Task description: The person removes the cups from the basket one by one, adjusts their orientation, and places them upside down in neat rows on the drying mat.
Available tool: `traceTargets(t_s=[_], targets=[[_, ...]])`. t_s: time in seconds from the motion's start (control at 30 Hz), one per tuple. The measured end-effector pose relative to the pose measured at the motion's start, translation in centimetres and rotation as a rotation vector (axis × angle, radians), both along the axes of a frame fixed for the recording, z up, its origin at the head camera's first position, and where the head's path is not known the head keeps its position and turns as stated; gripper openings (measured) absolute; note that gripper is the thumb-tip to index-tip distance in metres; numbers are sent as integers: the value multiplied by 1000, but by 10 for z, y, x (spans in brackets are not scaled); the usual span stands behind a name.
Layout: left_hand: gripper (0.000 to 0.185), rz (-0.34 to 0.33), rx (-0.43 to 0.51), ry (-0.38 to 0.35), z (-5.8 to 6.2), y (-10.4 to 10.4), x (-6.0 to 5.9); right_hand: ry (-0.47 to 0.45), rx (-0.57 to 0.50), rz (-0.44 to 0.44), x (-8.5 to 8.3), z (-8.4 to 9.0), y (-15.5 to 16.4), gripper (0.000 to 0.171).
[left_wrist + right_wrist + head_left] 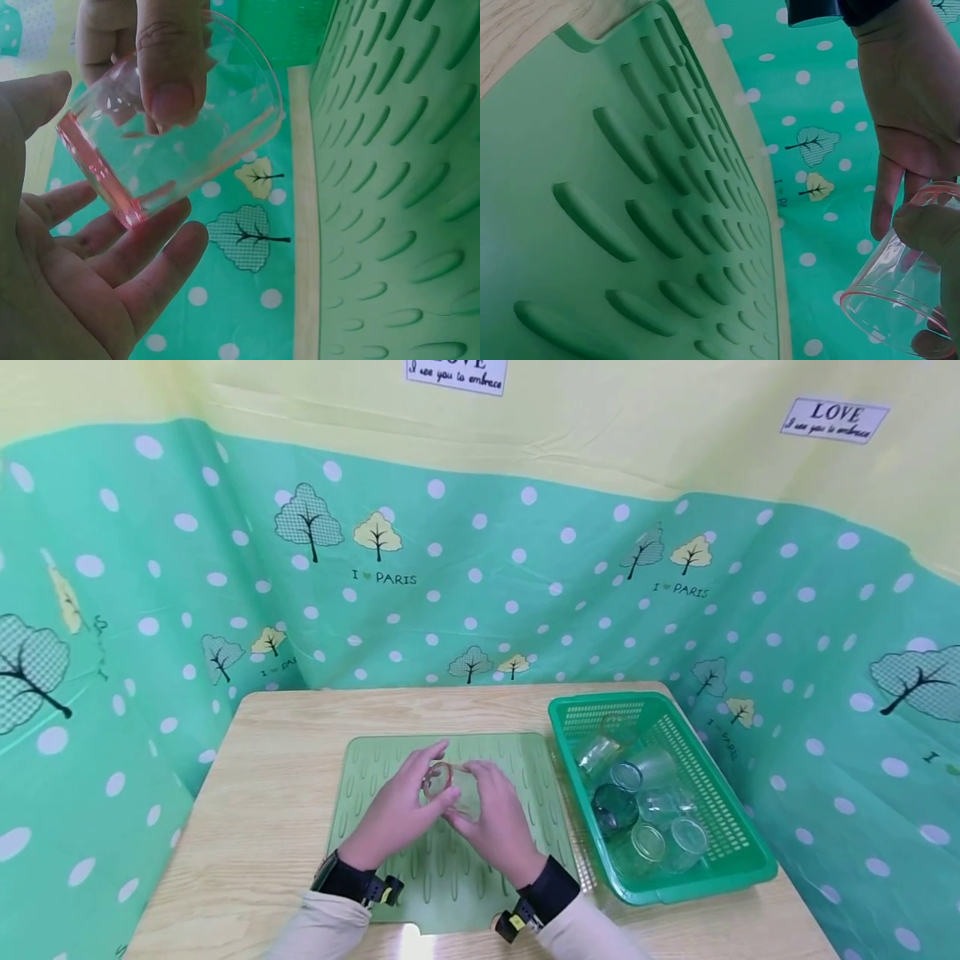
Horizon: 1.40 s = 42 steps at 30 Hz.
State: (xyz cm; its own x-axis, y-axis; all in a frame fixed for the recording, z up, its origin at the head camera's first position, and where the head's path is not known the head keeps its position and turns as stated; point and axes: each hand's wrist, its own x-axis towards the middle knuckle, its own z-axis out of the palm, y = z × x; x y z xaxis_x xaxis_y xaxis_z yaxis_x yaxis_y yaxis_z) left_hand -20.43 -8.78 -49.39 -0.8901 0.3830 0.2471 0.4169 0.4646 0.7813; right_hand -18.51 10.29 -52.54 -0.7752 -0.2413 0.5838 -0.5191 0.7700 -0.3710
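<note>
A clear drinking glass with a pinkish tint is held tilted on its side over the green drying mat. My right hand grips it, and in the left wrist view the right thumb lies along its wall. The thick pink base points towards my left hand, the mouth towards the right hand. In the left wrist view the left fingers are spread and relaxed, their tips right at the base. The right wrist view shows the wider rim of the glass hanging lower.
Right of the mat stands a green plastic basket with several clear glasses and one darker glass in it. Both mat and basket are on a light wooden table. A patterned curtain hangs around the back and sides.
</note>
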Motion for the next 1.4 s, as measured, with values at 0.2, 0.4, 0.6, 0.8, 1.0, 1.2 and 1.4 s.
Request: traceTargets(t_s=[0.2,0.4,0.6,0.8,1.0,1.2,1.4], targets=[[62,22,-41,5,-6,1,-1,-15,-2,-6,-2,-7,-2,73],[56,66,2,-31,-13,0,-2,-48,6,9,-4,-15,-1,81],[56,162,-43,-10,-15,-10,-12,-278,97,-59,-4,-23,16,103],[59,256,-117,37,-12,-30,-32,-568,215,-190,-3,-37,35,101],[70,321,-170,46,-18,-46,-48,-654,221,-210,-2,-38,40,95],[63,381,-222,96,-29,-57,-62,-684,224,-218,0,-32,41,92],[59,406,-237,95,-37,-63,-69,-672,209,-209,-2,-31,41,90]])
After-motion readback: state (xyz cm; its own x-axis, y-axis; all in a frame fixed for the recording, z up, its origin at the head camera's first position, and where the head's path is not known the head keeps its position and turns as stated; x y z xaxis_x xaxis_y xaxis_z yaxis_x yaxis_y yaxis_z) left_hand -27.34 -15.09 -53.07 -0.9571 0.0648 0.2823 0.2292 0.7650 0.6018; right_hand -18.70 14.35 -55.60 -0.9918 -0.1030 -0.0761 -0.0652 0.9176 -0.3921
